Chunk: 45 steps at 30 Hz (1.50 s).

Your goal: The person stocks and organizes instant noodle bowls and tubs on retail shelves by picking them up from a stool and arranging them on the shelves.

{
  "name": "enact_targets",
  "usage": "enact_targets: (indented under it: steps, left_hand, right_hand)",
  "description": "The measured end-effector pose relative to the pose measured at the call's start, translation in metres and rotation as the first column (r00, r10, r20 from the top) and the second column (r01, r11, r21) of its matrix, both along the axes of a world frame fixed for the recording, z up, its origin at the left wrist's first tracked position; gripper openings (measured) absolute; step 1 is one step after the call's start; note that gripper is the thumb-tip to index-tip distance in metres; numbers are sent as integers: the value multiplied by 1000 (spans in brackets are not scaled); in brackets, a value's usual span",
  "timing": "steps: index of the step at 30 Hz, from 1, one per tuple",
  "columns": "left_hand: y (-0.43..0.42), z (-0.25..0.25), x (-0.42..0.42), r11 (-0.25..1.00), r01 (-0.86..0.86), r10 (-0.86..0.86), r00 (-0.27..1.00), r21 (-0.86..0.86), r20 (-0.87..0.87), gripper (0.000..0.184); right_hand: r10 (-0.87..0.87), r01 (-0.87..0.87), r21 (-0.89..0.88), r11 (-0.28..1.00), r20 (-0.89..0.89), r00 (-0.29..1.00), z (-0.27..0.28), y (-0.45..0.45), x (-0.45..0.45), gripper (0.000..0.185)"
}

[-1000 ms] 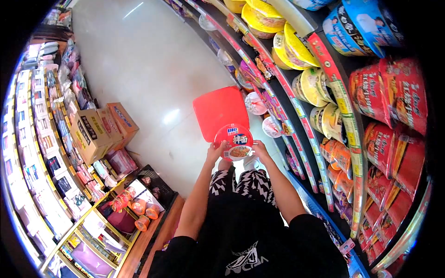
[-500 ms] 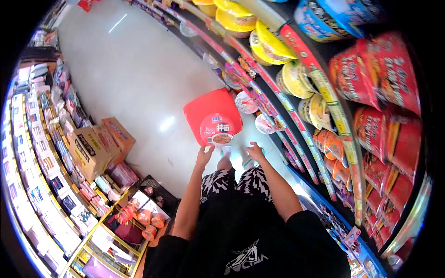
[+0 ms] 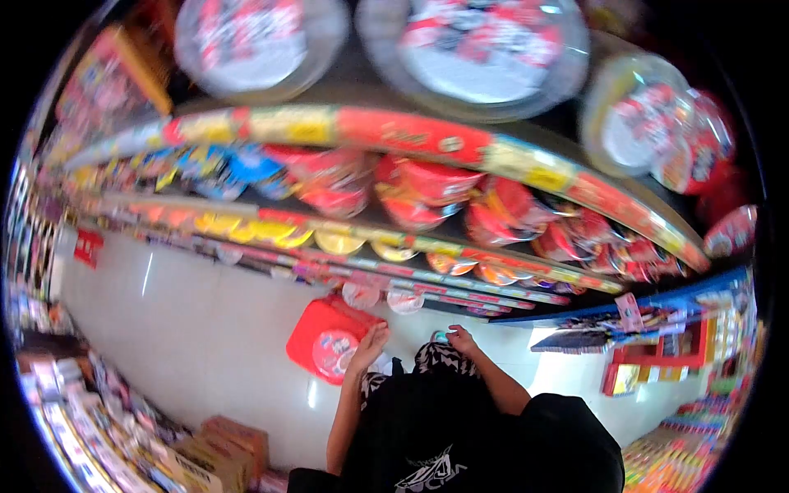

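The red stool (image 3: 306,335) stands on the floor below the shelves, with a round noodle bowl (image 3: 335,352) lying on its top. My left hand (image 3: 370,346) is raised beside the bowl, fingers extended and nothing in them. Farther right, my right hand (image 3: 462,338) hangs over the floor near the shoe, its fingers apart and without an object. Two pale round bowls (image 3: 362,294) sit on the low shelf edge just behind the stool.
Curved shelves with price strips (image 3: 411,131) cross the upper view, holding red bowls (image 3: 427,185) and large clear-lidded bowls (image 3: 485,49). Cardboard boxes (image 3: 218,460) stand at lower left. A blue-edged shelf (image 3: 657,306) is at right.
Both hands have come away from the noodle bowl, which now rests on the stool. The view has swung toward the shelves, bringing their upper rows into sight.
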<state>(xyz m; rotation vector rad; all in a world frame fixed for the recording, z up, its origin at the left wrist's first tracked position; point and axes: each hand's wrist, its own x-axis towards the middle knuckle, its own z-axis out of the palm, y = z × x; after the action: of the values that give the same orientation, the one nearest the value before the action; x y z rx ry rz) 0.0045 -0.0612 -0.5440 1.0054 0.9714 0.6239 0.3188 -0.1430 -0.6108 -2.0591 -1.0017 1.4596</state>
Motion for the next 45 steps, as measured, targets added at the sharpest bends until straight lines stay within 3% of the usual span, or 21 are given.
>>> enact_targets:
  steps: [1,3,6,9,10,15,16,19,21,23,25,26,28,29,31,35,38,41,45]
  left_hand:
    - [11,42,14,994,55,-47,996,-97,80,40]
    - [30,73,38,969,247,-238,953,-27,187,45]
    - [47,165,88,870,466,-491,803,160,338,50]
    - [48,253,139,747,568,-664,623,345,413,56]
    - [47,277,153,707,585,-707,568,398,420,59]
    - [44,382,216,556,503,-803,531,662,270,66]
    - [42,401,228,534,477,-806,535,698,252,67]
    - [30,455,258,342,348,-797,600,873,73,67]
    - [18,482,273,156,258,-764,644,954,-49,64]
    - [9,499,296,106,219,-717,692,970,-78,65]
    - [0,508,320,83,175,-634,769,981,-84,66]
    - [-2,514,333,98,146,-604,795,984,-57,68]
    - [0,528,356,-52,20,-486,873,998,-43,69]
    - [0,533,368,2,9,-514,858,1000,-7,69]
    - [1,542,389,-4,-6,-455,890,1000,3,72]
    - [10,550,424,-49,-38,-368,930,998,18,75]
    - [14,552,429,-23,-7,-341,940,1000,-2,77]
    - [15,553,423,97,77,-356,934,992,-37,79]
    - [34,553,430,79,54,-318,948,995,-27,75]
  right_hand:
    - [-48,48,-1,999,-1,999,6,2,6,48]
    - [-118,119,48,992,-17,993,26,4,16,45]
    - [-116,140,444,885,-81,990,37,10,37,41]
    - [-241,221,667,712,-64,969,121,19,47,38]
    - [-299,281,669,688,-92,950,157,18,50,35]
    - [-509,461,791,402,-225,831,304,0,83,25]
    - [-533,419,862,287,-219,817,316,-3,98,23]
    - [-637,365,924,112,-215,740,403,-23,121,19]
    - [-731,127,992,10,-79,678,444,-33,149,18]
    - [-700,87,977,-193,-199,686,486,-33,167,22]
    - [-783,29,991,-130,-120,610,514,-38,190,29]
    - [-847,-94,992,-89,-26,532,524,-37,205,33]
    - [-922,-253,967,-10,88,376,544,-33,224,37]
    - [-945,-293,956,28,121,305,552,-30,230,41]
    - [-966,-357,922,154,216,141,561,-26,237,55]
    - [-922,-306,907,289,350,165,560,-13,250,74]
    - [-880,-306,849,431,470,65,556,-15,248,81]
    - [-858,-324,822,469,511,54,556,-15,249,83]
    - [-838,-320,807,496,541,66,564,-13,236,81]
